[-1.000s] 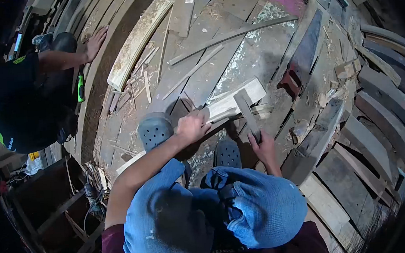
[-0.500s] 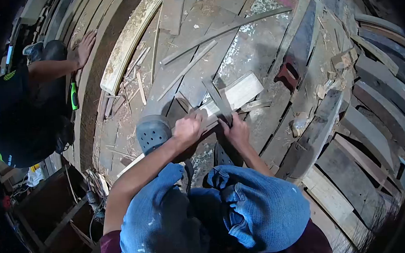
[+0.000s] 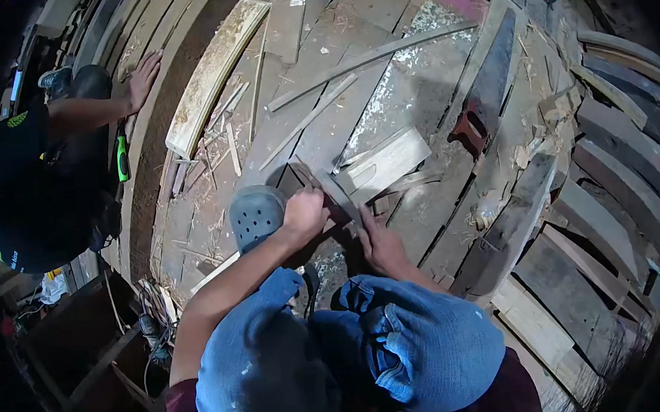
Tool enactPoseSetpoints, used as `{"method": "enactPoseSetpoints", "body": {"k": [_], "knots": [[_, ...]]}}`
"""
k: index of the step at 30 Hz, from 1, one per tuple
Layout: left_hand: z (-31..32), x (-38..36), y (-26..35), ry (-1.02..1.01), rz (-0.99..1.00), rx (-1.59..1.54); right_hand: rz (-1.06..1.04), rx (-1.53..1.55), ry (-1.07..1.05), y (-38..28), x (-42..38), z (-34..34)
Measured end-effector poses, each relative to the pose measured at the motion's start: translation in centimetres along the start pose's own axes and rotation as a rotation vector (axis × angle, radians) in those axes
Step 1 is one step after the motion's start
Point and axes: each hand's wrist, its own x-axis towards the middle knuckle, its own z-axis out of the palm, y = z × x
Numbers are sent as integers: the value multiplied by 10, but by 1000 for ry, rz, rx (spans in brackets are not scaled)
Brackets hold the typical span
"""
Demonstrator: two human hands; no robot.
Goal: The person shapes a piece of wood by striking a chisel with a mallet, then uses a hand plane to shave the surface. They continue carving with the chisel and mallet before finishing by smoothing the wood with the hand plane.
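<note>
My left hand (image 3: 305, 211) is closed around the near end of a pale wooden board (image 3: 389, 163), beside the toe of a grey clog (image 3: 257, 214). My right hand (image 3: 382, 246) grips the near end of a long, flat, grey blade-like tool (image 3: 338, 198). The tool lies slantwise across the board, its far end close to my left fingers. The grip inside my right hand is hidden. A curved strip of wood (image 3: 417, 179) lies just beyond my right hand.
A red-handled saw (image 3: 470, 129) lies at the right. Long thin wooden strips (image 3: 370, 61) and shavings cover the planks ahead. A thick curved beam (image 3: 152, 134) runs along the left, where another person's hand (image 3: 143, 81) rests. Curved ribs (image 3: 622, 180) stand at far right.
The blade-like tool has moved left along the board toward my left hand and tilted more. My right hand has shifted slightly down and left; my left hand stays nearly in place.
</note>
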Motion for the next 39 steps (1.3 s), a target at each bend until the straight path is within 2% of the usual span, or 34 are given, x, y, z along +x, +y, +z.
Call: {"method": "enactPoseSetpoints", "body": {"k": [1, 3, 4, 5, 6, 7, 8, 9, 11, 13, 16, 17, 21, 24, 25, 28, 29, 30, 32, 33, 36, 37, 38, 39], "knots": [[2, 0, 0, 94, 32, 18, -42, -83, 12, 5, -5, 5], [-4, 0, -1, -84, 26, 188, -117, -245, 26, 16, -15, 10], [-10, -4, 0, -181, 24, 271, -47, -222, 68, 19, -13, 2], [-15, -8, -1, -119, 75, 297, 21, -199, 113, 26, -4, -8], [-16, -9, 0, -170, 67, 338, 89, -174, 161, 28, 1, -13], [-18, -8, 2, -216, 59, 380, 52, -148, 237, 26, 1, -7], [-21, -6, 4, -260, 54, 423, -67, -17, 200, 22, -2, 2], [-30, -7, 8, -279, 114, 480, -139, -97, 92, 10, -12, 3], [-16, -2, -3, -258, 172, 519, -65, -168, -27, 6, -9, -6], [-22, -2, -5, -265, 231, 585, 219, -141, -74, 17, 10, -27], [-22, 2, -15, -344, 207, 538, 7, -199, -141, 5, -13, -1], [-24, 3, -16, -322, 198, 580, -124, -167, -134, 7, -23, 7], [-30, 2, -18, -411, 203, 634, 323, -129, -68, 4, 22, -24], [-34, 3, -17, -388, 210, 595, -148, -200, -150, -7, -16, 10], [-37, 1, -17, -340, 237, 570, -168, -327, -189, 0, -7, 1], [-39, 0, -16, -454, 237, 589, 284, -112, 13, 2, 27, -18], [-35, -1, -18, -381, 274, 599, 292, 35, -20, -11, 21, -10], [-29, -4, -22, -361, 280, 595, 110, -224, -265, -13, 1, -1], [-21, -2, -28, -296, 280, 592, -113, -266, -165, -3, -17, 19], [-38, 0, -16, -477, 248, 682, 78, -295, -473, -8, 7, -10], [-39, -5, -14, -499, 246, 701, 348, 18, -115, -3, 17, 0], [-39, -7, -18, -425, 282, 687, 199, -227, -332, -13, 3, 4], [-40, -5, -18, -410, 291, 681, -7, -221, -351, -17, -12, 10], [-41, -5, -19, -389, 291, 675, -38, -257, -402, -3, -8, 6]]}}
